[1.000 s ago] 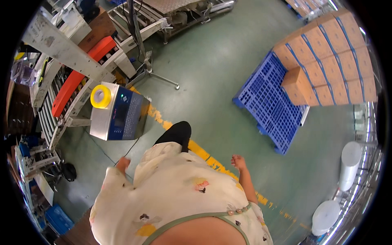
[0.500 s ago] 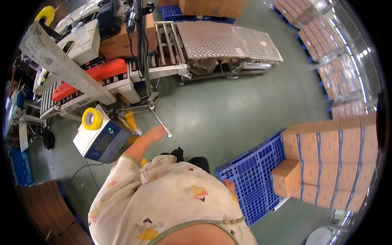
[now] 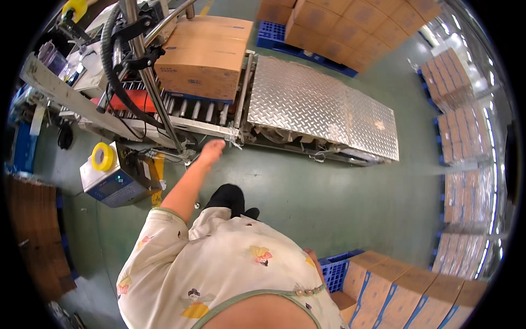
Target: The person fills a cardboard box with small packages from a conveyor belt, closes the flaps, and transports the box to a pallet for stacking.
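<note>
Your left arm is stretched out ahead of you, forearm bare from the patterned sleeve, and your left hand hangs in the air just short of the near end of the roller conveyor. The fingers are loosely extended and hold nothing; the hand touches no rail or roller that can be seen.

The large cardboard box sits on the rollers beyond your hand, its near face toward you, close to the edge of the ribbed metal ramp that runs off to your right. A slanted metal post with a black hose stands just left of your hand.

Your right hand is almost wholly hidden behind your shirt; only a sliver shows by the blue pallet, so you cannot tell its grip. Your own body covers the floor near your feet, and the stacked cartons at lower right are cut off by the rim.
</note>
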